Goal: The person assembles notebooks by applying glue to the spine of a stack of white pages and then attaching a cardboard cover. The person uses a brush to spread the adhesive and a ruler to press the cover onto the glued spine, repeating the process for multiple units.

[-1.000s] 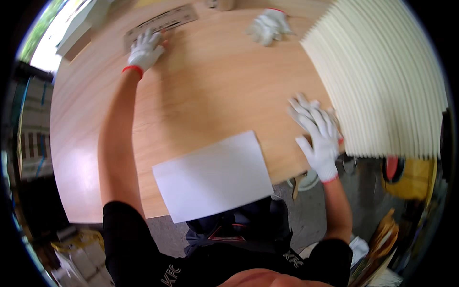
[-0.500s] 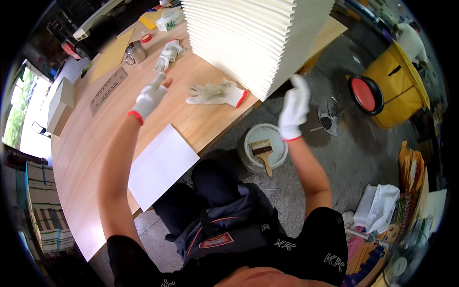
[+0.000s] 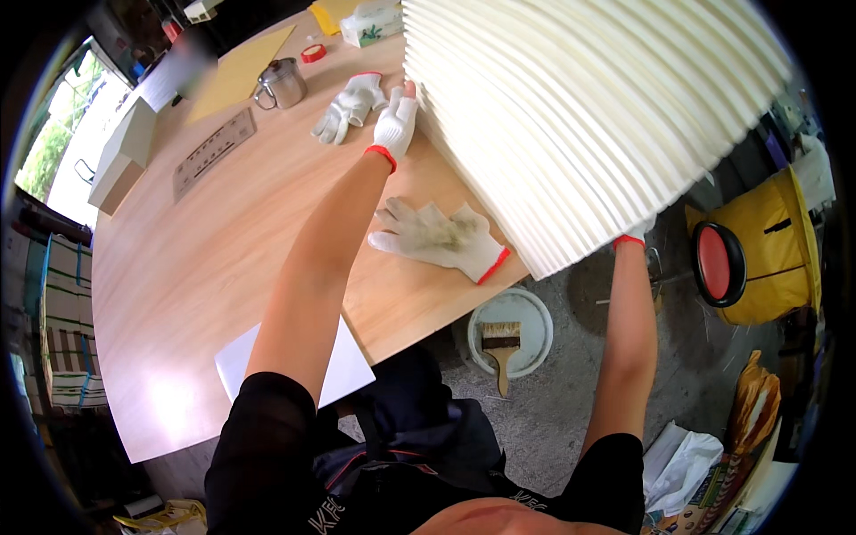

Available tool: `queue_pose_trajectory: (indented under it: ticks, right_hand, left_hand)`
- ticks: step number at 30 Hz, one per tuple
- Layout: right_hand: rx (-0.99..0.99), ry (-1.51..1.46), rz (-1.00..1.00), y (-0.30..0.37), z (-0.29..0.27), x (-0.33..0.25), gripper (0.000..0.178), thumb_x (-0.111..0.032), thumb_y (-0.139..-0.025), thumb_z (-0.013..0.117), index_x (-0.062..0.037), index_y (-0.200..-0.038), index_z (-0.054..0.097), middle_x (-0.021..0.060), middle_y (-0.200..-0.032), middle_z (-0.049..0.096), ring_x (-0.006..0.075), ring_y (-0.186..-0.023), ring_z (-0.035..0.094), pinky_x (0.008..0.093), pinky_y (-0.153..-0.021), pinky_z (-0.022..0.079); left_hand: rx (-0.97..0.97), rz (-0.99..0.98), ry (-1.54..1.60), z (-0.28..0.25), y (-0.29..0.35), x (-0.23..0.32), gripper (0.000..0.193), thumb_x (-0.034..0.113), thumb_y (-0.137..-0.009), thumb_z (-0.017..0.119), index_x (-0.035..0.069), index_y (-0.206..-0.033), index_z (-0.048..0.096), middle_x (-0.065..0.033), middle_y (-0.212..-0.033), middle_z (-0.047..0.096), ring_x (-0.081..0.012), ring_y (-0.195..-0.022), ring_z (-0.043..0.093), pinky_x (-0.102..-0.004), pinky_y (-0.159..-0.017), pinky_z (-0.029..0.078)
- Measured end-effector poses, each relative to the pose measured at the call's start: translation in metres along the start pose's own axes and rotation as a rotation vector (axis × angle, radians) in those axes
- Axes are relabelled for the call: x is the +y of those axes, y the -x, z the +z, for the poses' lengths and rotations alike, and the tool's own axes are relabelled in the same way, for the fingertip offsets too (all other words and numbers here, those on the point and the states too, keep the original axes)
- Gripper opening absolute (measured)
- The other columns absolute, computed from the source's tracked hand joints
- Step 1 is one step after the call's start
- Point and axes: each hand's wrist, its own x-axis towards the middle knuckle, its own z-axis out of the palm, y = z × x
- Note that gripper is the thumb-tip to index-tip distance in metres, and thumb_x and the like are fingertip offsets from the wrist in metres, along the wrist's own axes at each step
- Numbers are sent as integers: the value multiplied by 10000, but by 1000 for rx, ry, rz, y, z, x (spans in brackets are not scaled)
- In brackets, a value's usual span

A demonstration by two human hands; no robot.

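Observation:
A tall stack of cream-white paper bundles [image 3: 571,125], with ridged layered edges, fills the upper right of the table. My left hand [image 3: 397,125], in a white knit glove with a red cuff, is at the stack's left side, fingers stretched out along it. My right hand [image 3: 635,234] is at the right side; the stack hides its fingers, and only the cuff and some glove show. One loose glove [image 3: 441,239], stained on the palm, lies beside the stack's near left edge. Another white glove [image 3: 349,107] rests just left of my left hand. A white sheet [image 3: 348,361] lies at the table's near edge, partly under my left forearm.
Below the table edge stands a bucket [image 3: 535,308] with a flat brush [image 3: 501,348] across it. A metal mug [image 3: 283,85], red tape roll [image 3: 313,53] and paper strip [image 3: 214,152] lie on the wooden table [image 3: 178,294]. A red-seated stool [image 3: 716,262] and yellow container [image 3: 780,250] stand right.
Both hands have moved from the air to the sides of the stack, the left one rightward, the right one behind the right side. My view has shifted closer to the stack.

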Motion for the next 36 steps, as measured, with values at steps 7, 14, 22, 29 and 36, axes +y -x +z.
queue_pose_trajectory:
  ticks: [7, 14, 22, 29, 36]
  right_hand:
    - [14, 43, 6, 7, -7, -2, 705, -569, -992, 394, -62, -1482, 367, 109, -1483, 439, 221, -1323, 439, 327, -1112, 317]
    - [48, 105, -49, 36, -3, -11, 668, -543, -996, 404, -56, -1455, 400, 110, -1454, 467, 219, -1303, 458, 332, -1090, 339]
    - [128, 153, -117, 91, -8, 2, 627, -513, -1001, 416, -50, -1423, 436, 112, -1421, 498, 217, -1282, 479, 338, -1065, 365]
    - [179, 233, -250, 100, 8, 10, 593, -488, -1004, 426, -44, -1396, 469, 113, -1393, 525, 215, -1263, 498, 343, -1044, 387]
    - [-284, 1418, 86, 288, -53, 47, 517, -423, -967, 507, -125, -1388, 476, 192, -1294, 587, 364, -1166, 579, 438, -983, 449]
  left_hand:
    - [29, -30, -35, 3, -24, -20, 855, 711, -912, 367, 94, -1503, 343, -308, -1387, 480, -467, -1306, 424, -396, -1073, 354]
    - [42, 10, -90, -4, -49, -26, 779, 668, -914, 316, 110, -1446, 432, -291, -1331, 532, -425, -1289, 464, -417, -1066, 372]
    - [30, 161, 251, -40, -39, -48, 375, 332, -1029, 421, 62, -1245, 567, -68, -1061, 641, -173, -945, 612, -313, -824, 500]
    - [5, -34, 175, -49, -37, -64, 509, 404, -1023, 425, 112, -1439, 416, -48, -1296, 561, -195, -1155, 548, -361, -1004, 436]
    - [223, -424, 734, -75, 111, 80, 487, 387, -1001, 454, 107, -1400, 451, -81, -1326, 558, -230, -1197, 519, -401, -1048, 385]
